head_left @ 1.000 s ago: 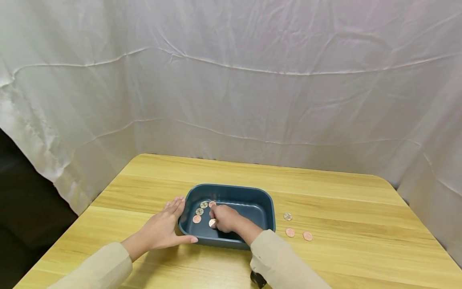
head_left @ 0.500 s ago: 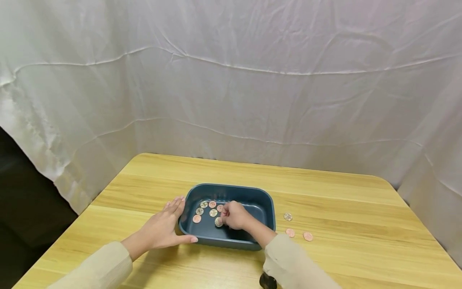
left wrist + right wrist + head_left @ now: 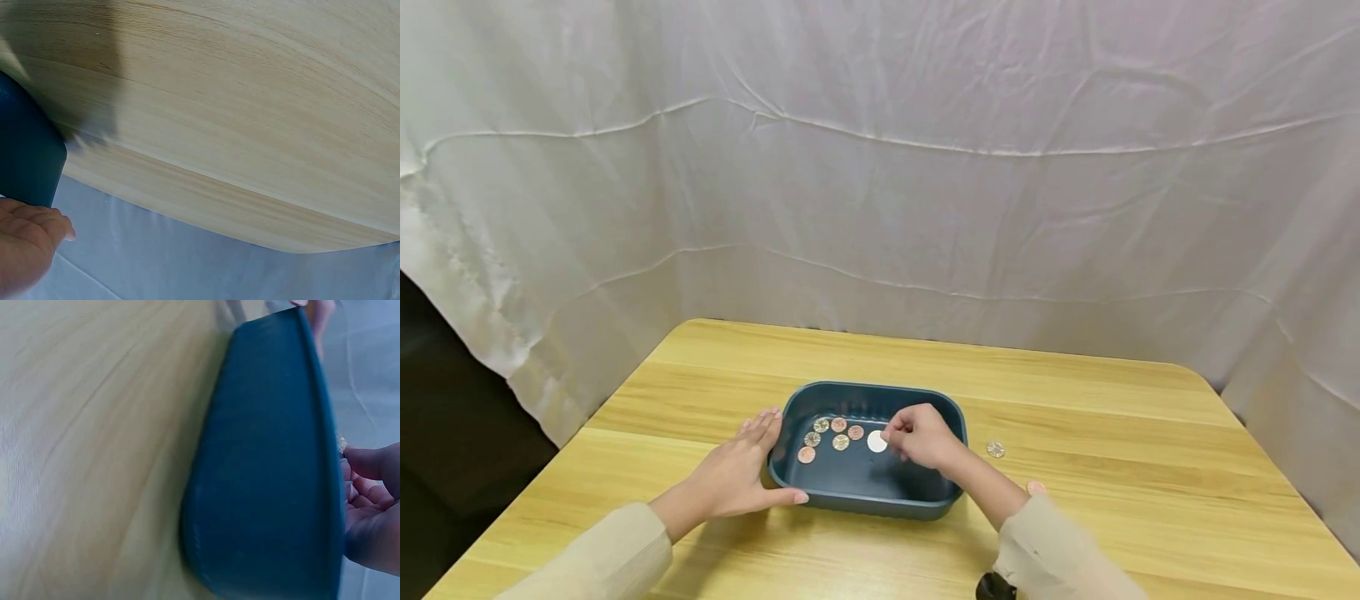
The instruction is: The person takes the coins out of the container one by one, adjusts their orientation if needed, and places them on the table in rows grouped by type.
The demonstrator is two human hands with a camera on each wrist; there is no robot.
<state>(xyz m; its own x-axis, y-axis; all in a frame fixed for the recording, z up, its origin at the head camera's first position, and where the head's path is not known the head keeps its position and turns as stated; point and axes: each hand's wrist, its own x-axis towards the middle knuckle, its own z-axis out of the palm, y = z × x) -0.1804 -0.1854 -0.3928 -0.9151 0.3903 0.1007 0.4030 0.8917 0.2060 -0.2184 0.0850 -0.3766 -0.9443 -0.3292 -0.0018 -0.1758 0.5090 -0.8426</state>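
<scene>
A dark blue rectangular tray [image 3: 880, 505] stands on the table, several gold and copper coins [image 3: 841, 442] lying flat on the left part of its floor. My left hand [image 3: 730, 477] rests against the tray's left end, fingers straight along the side and thumb at the front corner; its fingers [image 3: 31, 228] also show beside the tray wall in the left wrist view. Over the tray's right half, my right hand [image 3: 925, 435] pinches a bright coin [image 3: 877, 441] between thumb and fingertips. In the right wrist view the tray wall hides part of this hand.
Right of the tray, a gold coin [image 3: 996, 449] and a copper coin [image 3: 1036, 487] lie on the wooden table [image 3: 1120, 433]. The right sleeve partly covers the copper one. A pale curtain [image 3: 925, 208] hangs behind and around the table.
My right hand has moved right and lifted up from the tray floor with the pinched coin, uncovering the coins beneath. Its forearm now hides one table coin. The left hand stays put.
</scene>
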